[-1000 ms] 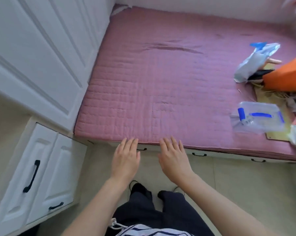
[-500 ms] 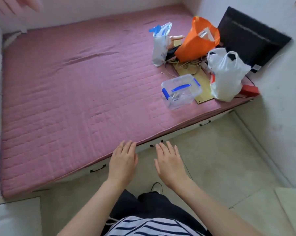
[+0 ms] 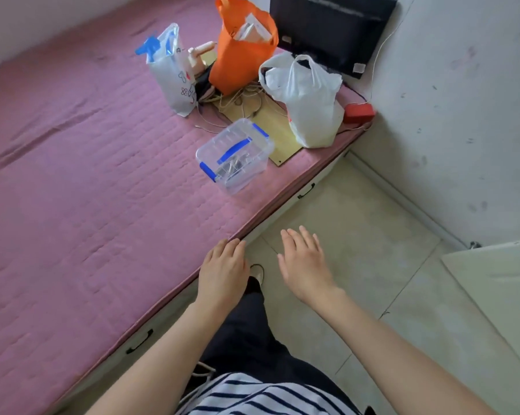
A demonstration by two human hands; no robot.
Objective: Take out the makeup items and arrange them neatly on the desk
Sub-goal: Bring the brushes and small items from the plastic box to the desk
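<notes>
Head view shows the task barely begun: nothing has been taken out, and no bench appears anywhere in the frame. Both hands are empty, held palm-down with the fingers straight and slightly apart. The left hand hangs over the near edge of the pink bed, the right hand over the tiled floor. The likeliest holder of the makeup items, judging by the small objects seen through its wall, is the clear box with blue latches. It lies closed on the bed, well apart from both hands and beyond them. Behind it stand an orange bag, a white plastic bag and a printed clear bag. Whether those hold makeup cannot be told.
</notes>
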